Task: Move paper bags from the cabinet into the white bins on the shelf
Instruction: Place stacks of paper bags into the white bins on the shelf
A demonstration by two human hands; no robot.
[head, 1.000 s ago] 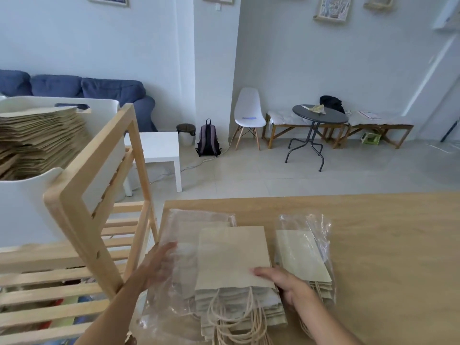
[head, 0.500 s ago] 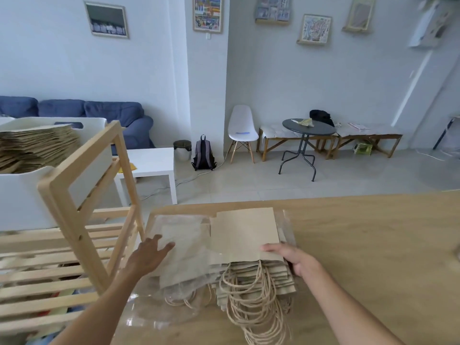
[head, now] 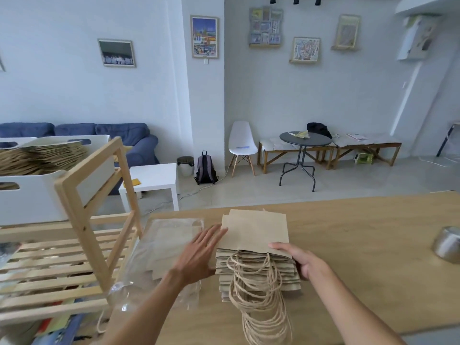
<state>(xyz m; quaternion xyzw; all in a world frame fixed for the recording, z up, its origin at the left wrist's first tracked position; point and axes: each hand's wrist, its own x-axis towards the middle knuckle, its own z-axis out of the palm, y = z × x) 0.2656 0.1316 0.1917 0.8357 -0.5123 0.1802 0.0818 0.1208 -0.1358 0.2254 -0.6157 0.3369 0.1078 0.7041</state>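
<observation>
Your right hand (head: 305,263) pinches the paper bag stack (head: 256,255); left hand (head: 201,255) flat, empty. Floppy, slippery: clamp both sides.

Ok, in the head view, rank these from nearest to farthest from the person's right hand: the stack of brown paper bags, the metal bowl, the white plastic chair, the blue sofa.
1. Stack of brown paper bags: touching the right hand, on its left.
2. Metal bowl: at the right edge of the wooden counter.
3. White plastic chair: across the floor, by the wall.
4. Blue sofa: far left; too close to the chair to rank firmly.
</observation>
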